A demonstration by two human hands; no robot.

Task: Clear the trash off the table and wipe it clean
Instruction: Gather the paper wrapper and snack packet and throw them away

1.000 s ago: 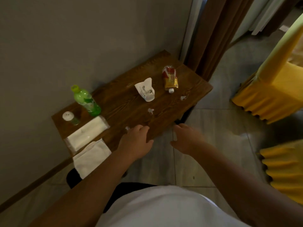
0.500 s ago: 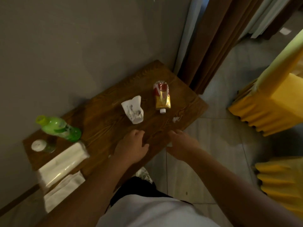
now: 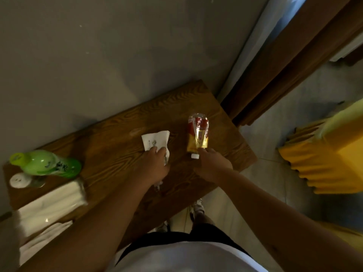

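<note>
1 head-worn wide-angle view, steeply downward from above, near over the wooden table (image 3: 117, 138) against the wall (image 3: 98, 55).

I am standing in what looks like a dining room of a restaurant or hotel rather than a home, though I cannot be sure. A narrow dark wooden bench (image 3: 121, 138) sits against a plain grey wall (image 3: 98, 55). To my right are chairs in pleated yellow covers (image 3: 322, 154), the banquet kind. Heavy brown curtains (image 3: 284, 61) with a pale sheer behind them hang in the corner, and the floor (image 3: 275, 185) is large grey tiles. On the bench are a green drink bottle (image 3: 47, 163), a pack of tissues (image 3: 51, 205) and a folded white cloth (image 3: 43, 240), all table-service things.
</note>
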